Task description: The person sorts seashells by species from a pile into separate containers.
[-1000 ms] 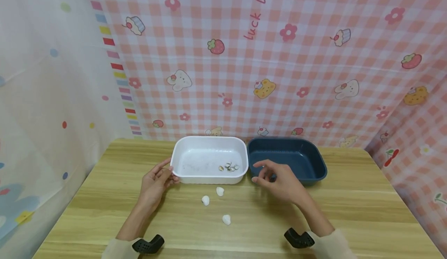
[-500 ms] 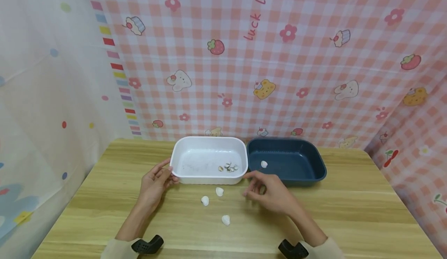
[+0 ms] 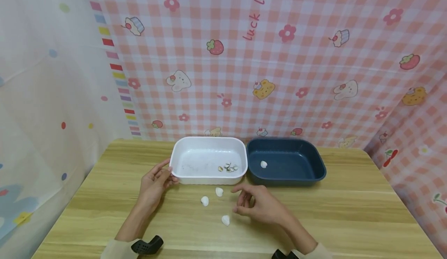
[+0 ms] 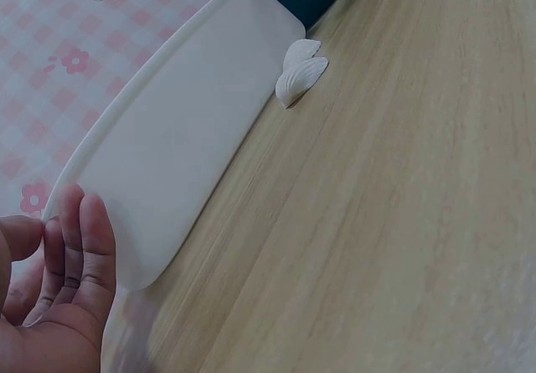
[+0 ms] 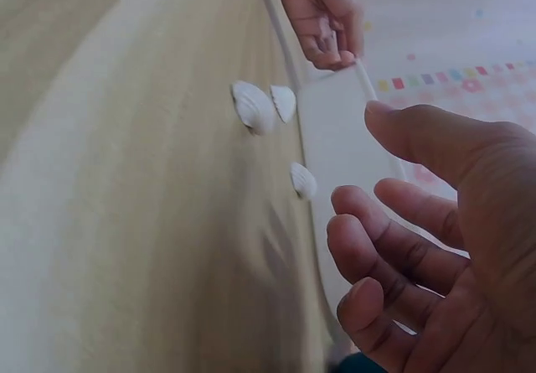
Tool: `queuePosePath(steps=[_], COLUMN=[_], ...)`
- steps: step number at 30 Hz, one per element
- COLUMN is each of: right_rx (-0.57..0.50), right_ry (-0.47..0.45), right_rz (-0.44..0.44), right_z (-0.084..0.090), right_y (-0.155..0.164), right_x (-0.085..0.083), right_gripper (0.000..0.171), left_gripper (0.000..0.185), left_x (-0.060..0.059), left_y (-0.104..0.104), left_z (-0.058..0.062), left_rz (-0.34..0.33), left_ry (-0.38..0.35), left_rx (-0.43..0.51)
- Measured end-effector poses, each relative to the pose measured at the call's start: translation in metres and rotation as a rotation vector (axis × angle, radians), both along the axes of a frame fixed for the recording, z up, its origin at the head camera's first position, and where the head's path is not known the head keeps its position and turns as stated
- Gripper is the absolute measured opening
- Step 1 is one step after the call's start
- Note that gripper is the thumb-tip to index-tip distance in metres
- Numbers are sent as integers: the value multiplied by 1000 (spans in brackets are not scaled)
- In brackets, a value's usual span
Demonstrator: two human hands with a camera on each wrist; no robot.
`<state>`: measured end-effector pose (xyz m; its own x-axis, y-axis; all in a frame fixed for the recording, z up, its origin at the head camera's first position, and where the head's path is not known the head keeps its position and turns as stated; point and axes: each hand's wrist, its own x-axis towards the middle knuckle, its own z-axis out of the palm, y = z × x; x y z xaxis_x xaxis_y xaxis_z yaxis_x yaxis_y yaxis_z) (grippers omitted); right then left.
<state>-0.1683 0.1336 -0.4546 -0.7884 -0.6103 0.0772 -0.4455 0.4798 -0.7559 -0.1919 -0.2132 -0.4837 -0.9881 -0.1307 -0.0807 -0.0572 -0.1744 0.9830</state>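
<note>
**Right hand over loose shells, left steadying white tray**

While the left hand (image 3: 155,183) grips the near-left corner of the white tray (image 3: 195,179), three white shells lie loose on the surface (image 3: 349,212) in front of it: left shell (image 3: 205,201), middle shell (image 3: 219,191), near shell (image 3: 226,220). Right hand (image 3: 256,206) hovers just beside them, fingers relaxed, holding nothing. One shell (image 3: 264,164) sits in the blue tray (image 3: 314,179); small fragments (image 3: 228,167) in the white one. Risk, my read: shells are small and smooth, so a shallow pinch could flick one away across the wood.
</note>
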Motion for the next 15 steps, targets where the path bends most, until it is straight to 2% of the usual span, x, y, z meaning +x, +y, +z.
queuePosePath(steps=[8,15], right_rx=[28,57], right_ry=[-67,-66], right_rz=[39,88], right_z=[-8,-16], right_y=[-9,-14], right_x=[6,7], right_gripper=[41,37], left_gripper=[46,45], left_x=[0,0], left_y=[1,1], left_z=[1,3], left_rz=[2,2], left_ry=[-8,-23], left_rx=[6,16])
